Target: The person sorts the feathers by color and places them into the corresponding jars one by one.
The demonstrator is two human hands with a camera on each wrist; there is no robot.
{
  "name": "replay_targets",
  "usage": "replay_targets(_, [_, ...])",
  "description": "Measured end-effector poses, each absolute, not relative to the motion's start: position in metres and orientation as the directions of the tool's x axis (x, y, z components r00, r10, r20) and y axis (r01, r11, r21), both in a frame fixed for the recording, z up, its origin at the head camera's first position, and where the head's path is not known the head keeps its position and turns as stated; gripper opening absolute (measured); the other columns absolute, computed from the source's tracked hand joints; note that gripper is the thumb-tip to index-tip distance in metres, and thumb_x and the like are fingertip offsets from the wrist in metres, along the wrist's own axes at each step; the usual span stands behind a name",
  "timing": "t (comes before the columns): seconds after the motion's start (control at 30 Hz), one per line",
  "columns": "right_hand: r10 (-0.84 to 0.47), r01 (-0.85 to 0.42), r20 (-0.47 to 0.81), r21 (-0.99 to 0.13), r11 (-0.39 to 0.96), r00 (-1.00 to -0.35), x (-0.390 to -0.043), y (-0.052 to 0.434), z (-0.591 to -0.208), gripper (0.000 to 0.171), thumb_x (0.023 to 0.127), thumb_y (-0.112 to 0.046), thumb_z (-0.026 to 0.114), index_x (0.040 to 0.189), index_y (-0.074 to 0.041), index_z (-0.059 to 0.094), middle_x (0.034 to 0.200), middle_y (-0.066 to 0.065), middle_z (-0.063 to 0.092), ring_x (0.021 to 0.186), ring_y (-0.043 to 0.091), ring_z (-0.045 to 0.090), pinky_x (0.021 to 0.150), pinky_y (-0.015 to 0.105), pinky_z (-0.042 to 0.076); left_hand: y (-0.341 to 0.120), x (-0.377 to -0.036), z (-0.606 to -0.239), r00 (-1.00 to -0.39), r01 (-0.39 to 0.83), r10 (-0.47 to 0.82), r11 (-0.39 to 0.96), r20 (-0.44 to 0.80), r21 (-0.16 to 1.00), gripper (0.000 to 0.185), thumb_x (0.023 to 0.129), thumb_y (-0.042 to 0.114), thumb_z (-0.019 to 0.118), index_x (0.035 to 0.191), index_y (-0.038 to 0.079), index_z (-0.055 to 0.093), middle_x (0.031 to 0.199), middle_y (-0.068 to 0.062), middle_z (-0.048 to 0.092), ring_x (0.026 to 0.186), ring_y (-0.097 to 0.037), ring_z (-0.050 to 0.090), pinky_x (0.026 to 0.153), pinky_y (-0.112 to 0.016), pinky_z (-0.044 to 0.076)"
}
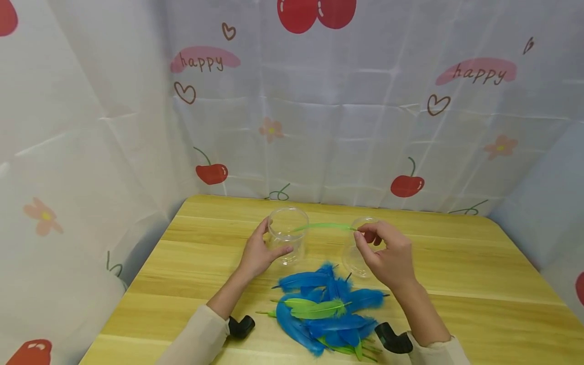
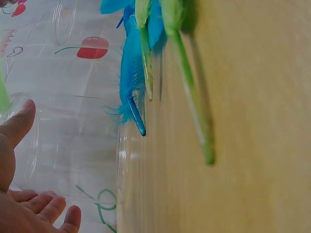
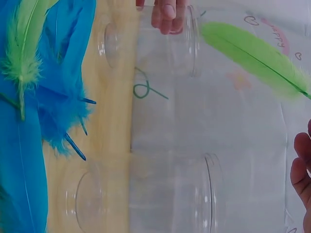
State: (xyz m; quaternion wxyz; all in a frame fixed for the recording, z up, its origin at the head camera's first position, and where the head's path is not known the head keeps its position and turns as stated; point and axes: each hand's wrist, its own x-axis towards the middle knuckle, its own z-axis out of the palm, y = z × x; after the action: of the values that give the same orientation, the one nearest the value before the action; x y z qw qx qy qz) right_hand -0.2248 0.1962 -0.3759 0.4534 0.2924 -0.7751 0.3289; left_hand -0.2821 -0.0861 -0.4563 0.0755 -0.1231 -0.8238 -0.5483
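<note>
One green feather (image 1: 325,226) pinched in right hand (image 1: 385,256), tip over left cup (image 1: 287,242).

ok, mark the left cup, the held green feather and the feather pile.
left cup (image 1: 287,242), head view, on its clear side wall.
green feather (image 1: 325,226), head view, mid-vane between the two cups.
feather pile (image 1: 326,314), head view, on a blue feather at its middle.

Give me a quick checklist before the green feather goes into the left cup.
1. Right hand pinches green feather by its quill: ok.
2. Left hand steadies left cup: ok.
3. Left cup upright, mouth open: ok.
4. Feather tip over the cup's rim: ok.
5. Right cup clear of the moving hand: not ok, it stands right behind it.
6. Feather pile lies apart from both cups: ok.
</note>
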Motion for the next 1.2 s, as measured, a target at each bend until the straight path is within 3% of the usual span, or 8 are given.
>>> replay_targets(0.1, [-0.196, -0.742, 0.873, -0.241, 0.625, -0.448, -0.227, 0.192, -0.375, 0.007, 0.082, -0.008, 0.073, 0.087, -0.005, 0.070, 0.073, 0.002, 0.062, 0.063, 0.015, 0.052, 0.058, 0.023, 0.047, -0.087, -0.282, -0.456, -0.959, 0.282, 0.120, 0.372, 0.256, 0.884, 0.095, 0.077, 0.028, 0.088, 0.152, 0.004, 0.035, 0.144, -0.020, 0.049, 0.129, -0.036, 0.048, 0.099, -0.059, 0.043])
replay_targets(0.3, [-0.251, -0.741, 0.858, -0.200, 0.641, -0.449, -0.234, 0.180, -0.377, 0.016, 0.074, 0.001, 0.078, 0.085, -0.006, 0.070, 0.069, 0.001, 0.058, 0.061, 0.015, 0.051, 0.054, 0.031, 0.047, -0.088, -0.281, -0.455, -0.958, 0.288, 0.122, 0.376, 0.261, 0.881, 0.094, 0.078, 0.029, 0.087, 0.152, 0.003, 0.035, 0.144, -0.021, 0.048, 0.127, -0.036, 0.049, 0.097, -0.057, 0.045])
replay_targets(0.4, [-0.260, -0.735, 0.844, -0.210, 0.644, -0.469, -0.238, 0.176, -0.381, 0.015, 0.075, 0.002, 0.079, 0.085, -0.005, 0.070, 0.069, 0.002, 0.057, 0.061, 0.015, 0.051, 0.052, 0.035, 0.049, -0.088, -0.281, -0.455, -0.959, 0.283, 0.121, 0.376, 0.256, 0.882, 0.095, 0.077, 0.030, 0.087, 0.152, 0.004, 0.034, 0.144, -0.021, 0.048, 0.127, -0.036, 0.049, 0.097, -0.057, 0.046])
replay_targets(0.67, [-0.283, -0.714, 0.795, -0.249, 0.654, -0.536, -0.245, 0.163, -0.387, 0.013, 0.079, 0.000, 0.078, 0.087, -0.004, 0.068, 0.070, 0.003, 0.055, 0.064, 0.015, 0.050, 0.054, 0.032, 0.050, -0.087, -0.280, -0.455, -0.957, 0.290, 0.119, 0.369, 0.264, 0.883, 0.094, 0.077, 0.029, 0.087, 0.152, 0.005, 0.035, 0.144, -0.020, 0.048, 0.127, -0.036, 0.049, 0.095, -0.056, 0.047])
replay_targets(1.2, [-0.286, -0.673, 0.710, -0.347, 0.653, -0.643, -0.254, 0.136, -0.400, 0.013, 0.081, 0.001, 0.077, 0.090, -0.003, 0.069, 0.074, 0.003, 0.059, 0.065, 0.022, 0.057, 0.058, 0.035, 0.056, -0.087, -0.281, -0.456, -0.965, 0.261, 0.106, 0.374, 0.238, 0.890, 0.094, 0.078, 0.025, 0.087, 0.153, 0.005, 0.033, 0.148, -0.019, 0.045, 0.133, -0.036, 0.043, 0.104, -0.059, 0.039])
